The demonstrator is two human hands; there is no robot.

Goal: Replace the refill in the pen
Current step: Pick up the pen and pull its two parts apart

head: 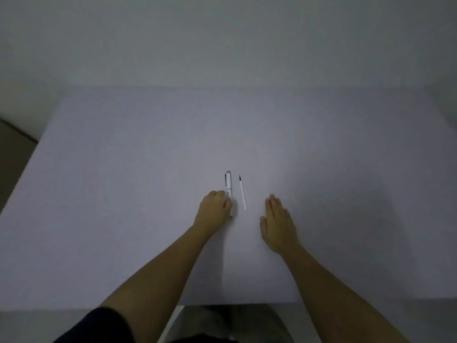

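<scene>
Lying on the smooth, pale table (123, 194) is a white, tube-shaped pen (229, 188) with a dark clip, pointing away from the person. The left hand (214, 211) curls over the pen's near end, fingers touching the barrel; whether it truly grips I cannot tell. Just right of the pen lies a thin white refill (242, 193) with a dark tip, untouched. Right of the refill, the right hand (278, 224) rests flat, fingers straight, holding nothing.
</scene>
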